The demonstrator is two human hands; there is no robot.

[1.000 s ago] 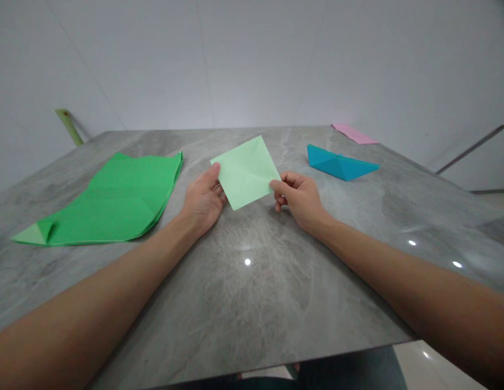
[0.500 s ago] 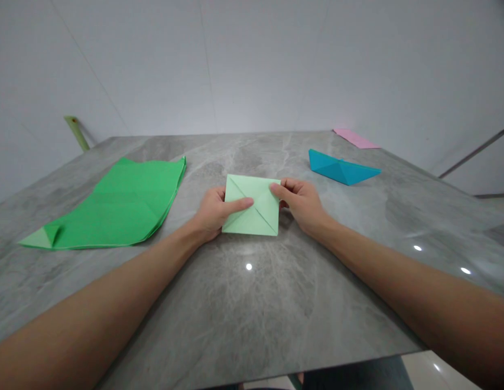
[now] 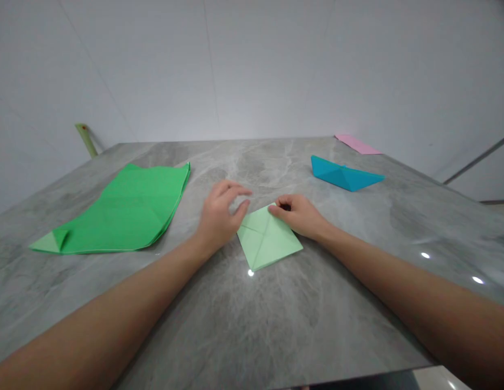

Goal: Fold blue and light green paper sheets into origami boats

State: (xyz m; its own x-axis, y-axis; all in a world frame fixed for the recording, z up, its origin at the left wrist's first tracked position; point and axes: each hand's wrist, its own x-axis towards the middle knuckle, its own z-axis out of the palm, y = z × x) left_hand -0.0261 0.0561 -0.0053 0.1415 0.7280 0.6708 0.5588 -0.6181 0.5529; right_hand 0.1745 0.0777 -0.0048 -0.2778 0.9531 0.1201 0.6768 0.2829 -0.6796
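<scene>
A light green square of folded paper (image 3: 268,238), with crease lines meeting near its middle, lies turned at an angle low over the tabletop. Its far corner is pinched between the thumb and fingers of my right hand (image 3: 299,215). Just left of the paper, my left hand (image 3: 221,214) is raised with thumb and fingers apart, slightly blurred and holding nothing. My left thumb tip is close to the paper's left edge; whether it touches I cannot tell.
On the grey marbled table (image 3: 219,314), a stack of bright green paper (image 3: 133,208) with one curled corner lies at left. A blue folded paper boat (image 3: 347,174) stands at right. Pink paper (image 3: 357,144) sits at the far right edge. A green strip (image 3: 86,139) rises behind the left edge.
My left hand has let go of the light green paper and opened. The paper has been turned and lowered nearer to me, still pinched by my right hand.
</scene>
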